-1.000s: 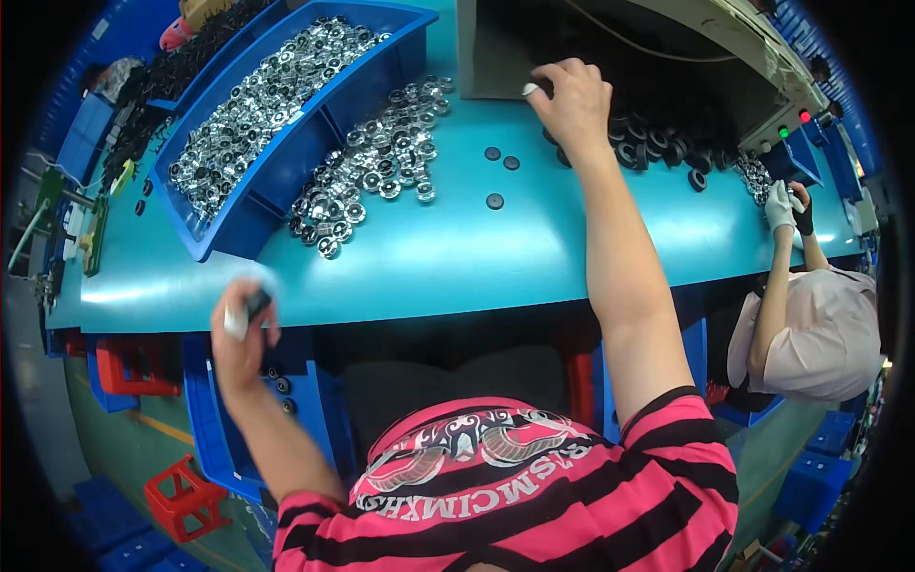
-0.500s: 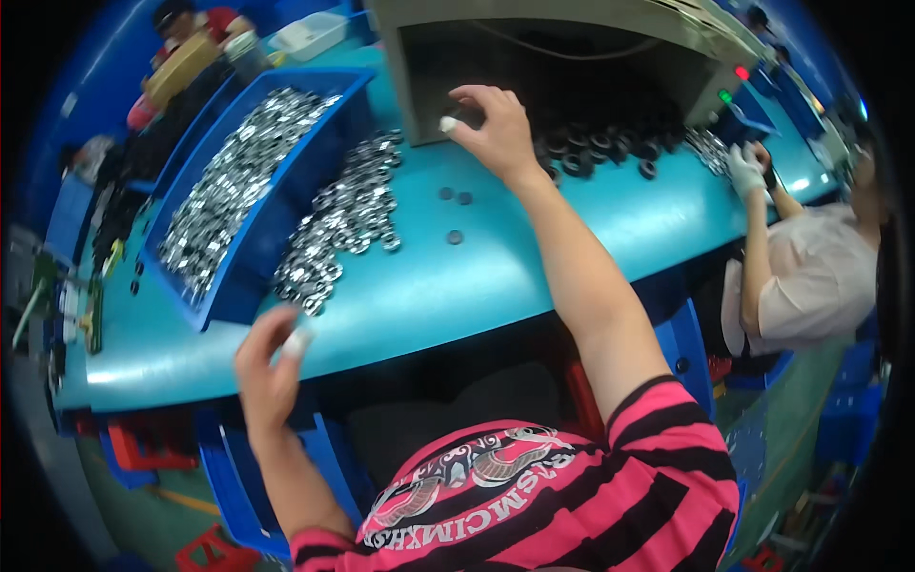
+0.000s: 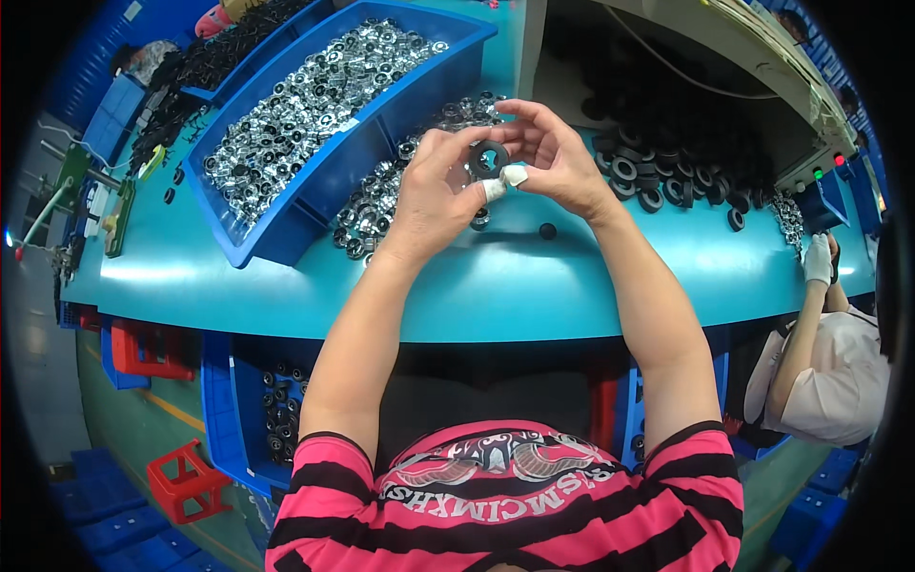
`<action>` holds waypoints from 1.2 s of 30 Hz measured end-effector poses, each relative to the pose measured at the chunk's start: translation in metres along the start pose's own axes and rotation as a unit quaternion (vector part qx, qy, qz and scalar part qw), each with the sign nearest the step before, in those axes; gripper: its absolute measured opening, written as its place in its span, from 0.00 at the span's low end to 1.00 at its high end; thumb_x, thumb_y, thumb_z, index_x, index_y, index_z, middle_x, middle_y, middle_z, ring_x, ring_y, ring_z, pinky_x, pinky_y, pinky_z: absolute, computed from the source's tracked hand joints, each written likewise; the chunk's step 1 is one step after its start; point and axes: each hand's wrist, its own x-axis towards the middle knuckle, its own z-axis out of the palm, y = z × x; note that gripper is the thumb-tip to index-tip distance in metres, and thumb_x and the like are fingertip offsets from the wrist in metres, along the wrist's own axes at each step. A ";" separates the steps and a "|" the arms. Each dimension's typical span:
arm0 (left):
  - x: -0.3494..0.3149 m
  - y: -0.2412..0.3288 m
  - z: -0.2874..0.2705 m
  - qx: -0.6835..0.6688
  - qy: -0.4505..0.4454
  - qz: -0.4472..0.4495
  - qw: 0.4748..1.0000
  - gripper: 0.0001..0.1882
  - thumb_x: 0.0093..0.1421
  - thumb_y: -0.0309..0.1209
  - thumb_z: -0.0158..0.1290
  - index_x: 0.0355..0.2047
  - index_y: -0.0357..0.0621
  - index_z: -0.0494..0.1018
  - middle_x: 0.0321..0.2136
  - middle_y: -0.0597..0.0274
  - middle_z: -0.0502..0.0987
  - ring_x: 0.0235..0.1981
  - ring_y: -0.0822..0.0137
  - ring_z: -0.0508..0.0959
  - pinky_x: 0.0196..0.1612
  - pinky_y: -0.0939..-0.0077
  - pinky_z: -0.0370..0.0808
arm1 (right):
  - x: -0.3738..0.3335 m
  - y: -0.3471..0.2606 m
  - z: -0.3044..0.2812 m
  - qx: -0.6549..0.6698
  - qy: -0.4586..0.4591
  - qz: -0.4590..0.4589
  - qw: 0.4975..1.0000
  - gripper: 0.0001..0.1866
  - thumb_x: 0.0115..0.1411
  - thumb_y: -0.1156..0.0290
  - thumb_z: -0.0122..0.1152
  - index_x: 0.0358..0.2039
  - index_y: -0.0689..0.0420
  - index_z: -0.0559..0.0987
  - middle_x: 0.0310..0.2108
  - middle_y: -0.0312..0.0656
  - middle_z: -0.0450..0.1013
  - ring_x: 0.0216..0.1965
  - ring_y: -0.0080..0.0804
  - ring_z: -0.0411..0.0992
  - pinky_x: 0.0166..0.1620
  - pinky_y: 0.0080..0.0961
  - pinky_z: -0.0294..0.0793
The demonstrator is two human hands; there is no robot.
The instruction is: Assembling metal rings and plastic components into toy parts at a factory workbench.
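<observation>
Raised over the middle of the table, my two hands meet at a black ring (image 3: pixel 476 161) that looks like a small rubber tyre, its hole facing me. My left hand (image 3: pixel 429 195) grips it from the left, thumb low and fingers curled at the top. From the other side, my right hand (image 3: pixel 564 170) pinches it, with some fingertips hidden behind. Both thumbs wear white coverings. Shiny silver-and-black wheel-like parts (image 3: pixel 374 205) lie heaped just beyond and left of my hands. A small dark round piece (image 3: pixel 547 231) sits below my right hand.
A long blue bin (image 3: pixel 329 172) of similar shiny parts stands to the left. At right, black rings (image 3: pixel 658 176) pile up before a machine opening (image 3: pixel 610 86). A co-worker's gloved hand (image 3: pixel 818 259) works at the far right. Blue crates with parts are under the table edge.
My left hand has risen from the table's front edge to the middle. My right hand has come back from beside the machine. The black ring now shows between them; the whole view has shifted.
</observation>
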 end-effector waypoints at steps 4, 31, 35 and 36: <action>-0.004 -0.008 -0.002 0.065 -0.029 0.004 0.997 0.28 0.50 0.21 0.65 0.54 0.43 0.76 0.36 0.70 0.67 0.29 0.80 0.68 0.31 0.85 0.69 | 0.001 0.000 0.005 0.018 -0.005 0.040 0.999 0.38 0.51 0.76 0.71 0.62 0.61 0.67 0.47 0.44 0.77 0.48 0.31 0.75 0.56 0.32 0.75; -0.003 -0.028 -0.016 -0.539 -0.116 -0.120 0.826 0.32 0.60 0.23 0.59 0.64 0.45 0.64 0.60 0.41 0.69 0.56 0.56 0.77 0.60 0.63 0.75 | -0.004 0.028 0.009 -0.385 -0.003 -0.007 0.923 0.14 0.53 0.76 0.70 0.41 0.55 0.84 0.38 0.42 0.77 0.39 0.39 0.78 0.41 0.32 0.78; -0.004 -0.027 -0.017 -0.534 -0.103 -0.127 0.830 0.31 0.59 0.22 0.59 0.63 0.45 0.64 0.59 0.40 0.70 0.55 0.55 0.77 0.60 0.62 0.75 | -0.002 0.016 0.009 -0.332 0.052 0.058 0.940 0.11 0.56 0.75 0.68 0.41 0.58 0.83 0.36 0.40 0.78 0.40 0.32 0.78 0.42 0.28 0.78; -0.004 -0.028 -0.017 -0.531 -0.100 -0.127 0.832 0.31 0.59 0.22 0.59 0.63 0.45 0.65 0.59 0.41 0.70 0.55 0.54 0.77 0.60 0.62 0.76 | -0.002 0.014 0.010 -0.310 0.074 0.084 0.944 0.11 0.57 0.75 0.68 0.42 0.59 0.83 0.37 0.39 0.78 0.40 0.30 0.78 0.43 0.27 0.78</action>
